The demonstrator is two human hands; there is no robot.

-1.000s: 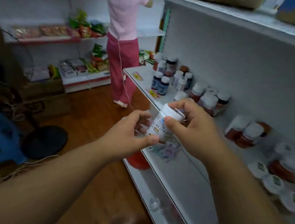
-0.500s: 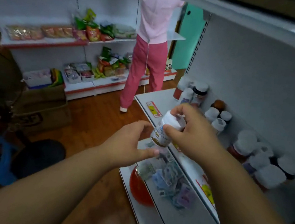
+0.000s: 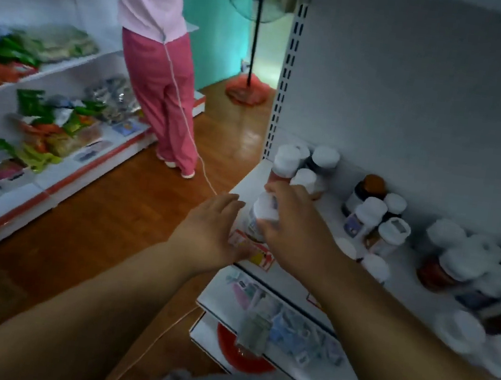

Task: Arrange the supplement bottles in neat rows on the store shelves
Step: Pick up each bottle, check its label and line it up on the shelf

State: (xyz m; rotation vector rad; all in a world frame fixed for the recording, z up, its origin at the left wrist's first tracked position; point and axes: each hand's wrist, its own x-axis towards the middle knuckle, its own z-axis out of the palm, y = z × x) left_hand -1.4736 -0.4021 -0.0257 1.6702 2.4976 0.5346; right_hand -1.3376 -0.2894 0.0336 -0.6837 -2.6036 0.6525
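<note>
At centre frame, the white-capped bottle [image 3: 260,219] stood upright on the front edge of the shelf [image 3: 301,278], just above a yellow and red price label [image 3: 258,254]. The right hand [image 3: 293,226] curled over its cap and side from the right, thumb and fingers wrapped round the top, a hold that appeared suited to steadying the bottle while it was set down. The left hand [image 3: 212,232] lay beside the bottle on the left, fingers extended and relaxed, holding nothing; whether its fingertips touched the bottle could not be told. It seemed placed to guard the bottle at the shelf's open edge.

Behind the bottle, at the shelf's far left end, a small cluster of bottles [image 3: 303,171] stood against the back panel. To the right, a second cluster [image 3: 375,217] and a larger group of amber bottles [image 3: 467,267] sat closely packed but not in straight rows, so the arranging looked unfinished. Bare shelf lay between the held bottle and these groups.

Below, a lower shelf [image 3: 283,323] carried flat packets. At upper left of the frame, a person in pink clothing [image 3: 157,68] faced shelves of snack packets [image 3: 46,120], and a standing fan [image 3: 254,32] stood beyond.
</note>
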